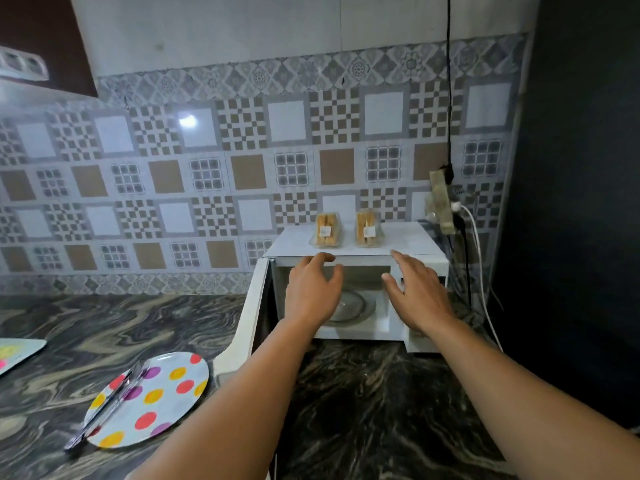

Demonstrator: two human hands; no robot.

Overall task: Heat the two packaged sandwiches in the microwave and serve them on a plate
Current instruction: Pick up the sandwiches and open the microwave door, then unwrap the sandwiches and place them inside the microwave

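Note:
Two packaged sandwiches stand side by side on top of the white microwave: the left sandwich pack and the right sandwich pack, both in clear wedge boxes with small labels. The microwave door hangs open to the left, showing the glass turntable inside. My left hand and my right hand are raised in front of the open cavity, fingers spread and holding nothing, just below the packs. A round polka-dot plate lies on the counter at the lower left.
Cutlery lies across the plate's left side. A second patterned tray pokes in at the far left. A power strip with cables hangs on the tiled wall right of the microwave. A dark wall bounds the right side. The counter is dark marble.

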